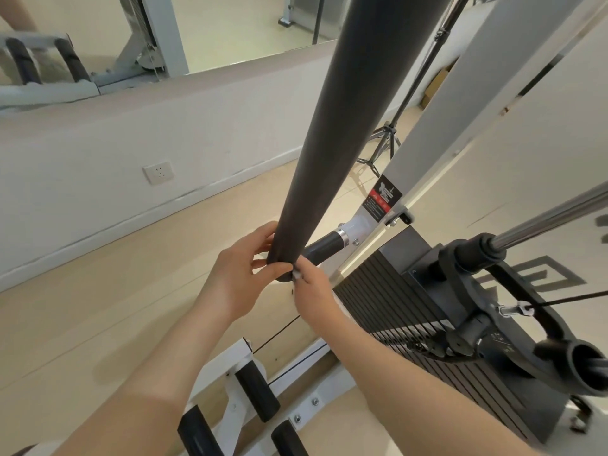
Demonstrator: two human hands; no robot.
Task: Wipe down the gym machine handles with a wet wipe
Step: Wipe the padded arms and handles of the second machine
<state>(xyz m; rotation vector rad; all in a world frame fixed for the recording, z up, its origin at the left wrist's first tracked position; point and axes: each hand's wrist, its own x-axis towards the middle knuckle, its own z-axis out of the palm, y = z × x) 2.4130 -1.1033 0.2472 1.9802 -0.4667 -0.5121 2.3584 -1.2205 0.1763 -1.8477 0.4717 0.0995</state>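
Observation:
A long black padded handle bar (345,110) of the gym machine runs from the top of the view down to its lower end in the middle. My left hand (240,278) curls around that lower end from the left. My right hand (311,291) meets it from the right, and its fingertips pinch a small white bit of wet wipe (297,274) against the bar's tip. Most of the wipe is hidden by my fingers.
A black weight stack (411,311) with a cable and a chrome guide rod (552,218) stands at the right. Short black foot pegs (256,390) on a white frame sit below my arms. A tripod (385,143), a mirror wall and a wall socket (158,171) lie beyond.

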